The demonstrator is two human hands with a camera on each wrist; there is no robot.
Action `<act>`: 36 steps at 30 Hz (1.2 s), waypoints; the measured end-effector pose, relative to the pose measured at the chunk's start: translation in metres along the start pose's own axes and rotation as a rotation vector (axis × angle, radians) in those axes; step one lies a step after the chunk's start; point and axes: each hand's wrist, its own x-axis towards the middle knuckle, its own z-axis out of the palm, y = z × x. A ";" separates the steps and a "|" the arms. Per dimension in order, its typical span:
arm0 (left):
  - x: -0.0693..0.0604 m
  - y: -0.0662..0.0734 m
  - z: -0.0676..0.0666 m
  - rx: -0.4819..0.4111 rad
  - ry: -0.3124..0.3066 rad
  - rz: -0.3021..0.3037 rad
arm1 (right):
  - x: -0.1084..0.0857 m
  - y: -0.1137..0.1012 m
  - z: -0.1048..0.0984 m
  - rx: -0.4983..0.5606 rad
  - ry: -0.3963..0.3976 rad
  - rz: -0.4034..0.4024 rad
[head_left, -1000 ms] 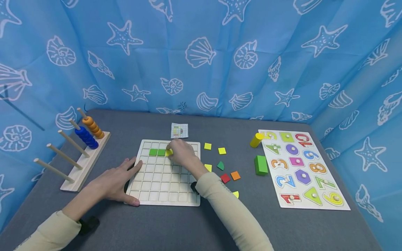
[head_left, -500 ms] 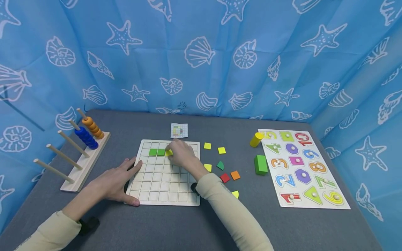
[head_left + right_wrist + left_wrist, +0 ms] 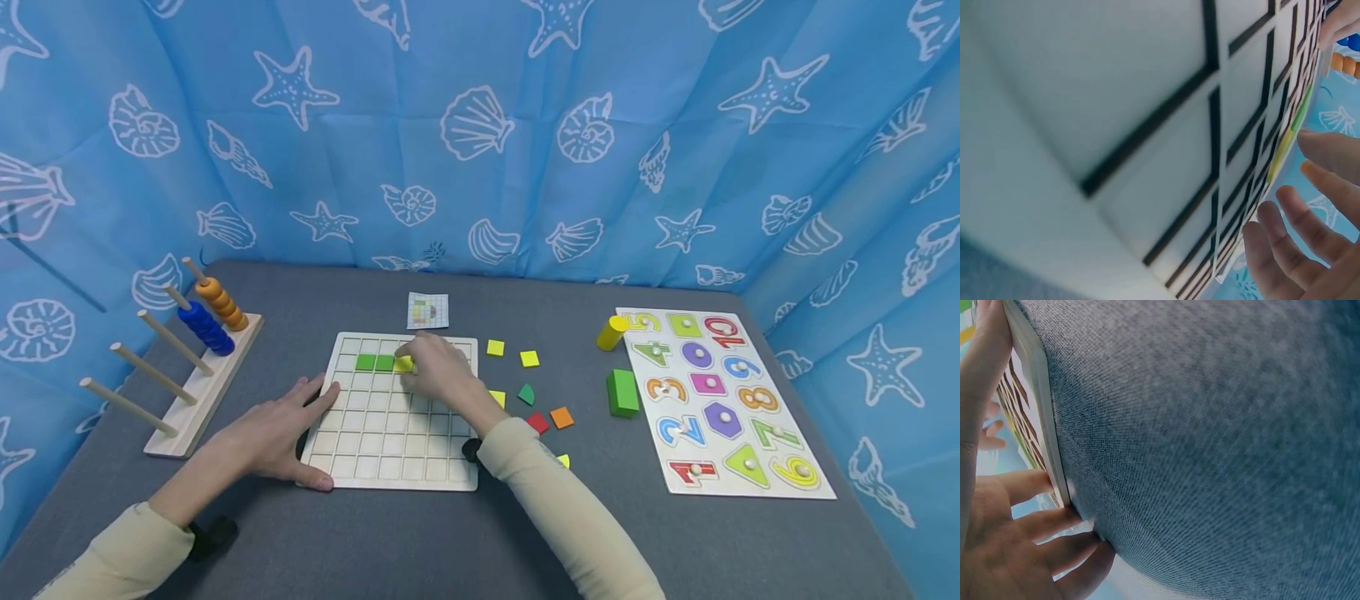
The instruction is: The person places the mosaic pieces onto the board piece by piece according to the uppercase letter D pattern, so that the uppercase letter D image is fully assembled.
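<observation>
A pale wooden grid board [image 3: 372,447] lies on the grey table. Two green square tiles [image 3: 375,363] sit side by side in its second row from the far edge, followed on the right by a yellow square tile [image 3: 402,365]. My right hand [image 3: 437,368] is over that yellow tile, its fingertips at or just above it; the right wrist view shows the fingers [image 3: 1300,219] loosely spread, not pinching it. Spread along the board's left side, my left hand [image 3: 281,435] rests with its thumb at the near left corner and its fingers [image 3: 1029,519] against the edge.
Loose yellow, green, red and orange pieces [image 3: 561,418] lie right of the board. Behind it is a small printed pattern card [image 3: 428,312]. A peg stacker [image 3: 210,375] stands left; a green block [image 3: 622,393], yellow cylinder [image 3: 612,333] and number puzzle [image 3: 750,487] lie right.
My right hand has shifted slightly to the right, so more of the yellow tile shows in its grid cell. The left hand and board have stayed in place.
</observation>
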 end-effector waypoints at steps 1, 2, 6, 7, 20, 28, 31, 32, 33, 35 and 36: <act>0.000 0.000 0.000 0.001 -0.001 0.001 | -0.001 0.000 -0.001 0.003 0.004 -0.001; 0.000 0.000 0.000 0.001 -0.003 0.001 | -0.003 0.001 -0.002 0.004 0.007 -0.002; 0.000 -0.001 -0.001 0.005 -0.016 -0.002 | -0.011 0.004 -0.007 -0.012 0.027 -0.015; 0.000 -0.001 -0.001 0.005 -0.019 -0.002 | -0.013 0.005 -0.008 -0.020 0.033 -0.019; 0.001 -0.001 -0.001 0.002 -0.017 0.004 | -0.045 0.031 -0.017 -0.062 0.063 0.029; 0.002 0.000 0.000 0.005 -0.013 0.001 | -0.072 0.053 -0.021 -0.088 0.098 0.045; 0.002 0.000 -0.001 0.008 -0.011 0.003 | -0.081 0.061 -0.024 -0.099 0.098 0.070; 0.002 0.000 -0.001 0.007 -0.011 0.002 | -0.084 0.063 -0.024 -0.101 0.098 0.077; 0.001 0.000 -0.001 0.006 -0.013 -0.001 | -0.086 0.066 -0.025 -0.102 0.098 0.084; 0.001 0.000 -0.001 0.003 -0.014 -0.003 | -0.091 0.071 -0.027 -0.103 0.092 0.097; 0.001 0.000 -0.001 0.004 -0.015 -0.004 | -0.093 0.074 -0.027 -0.113 0.095 0.103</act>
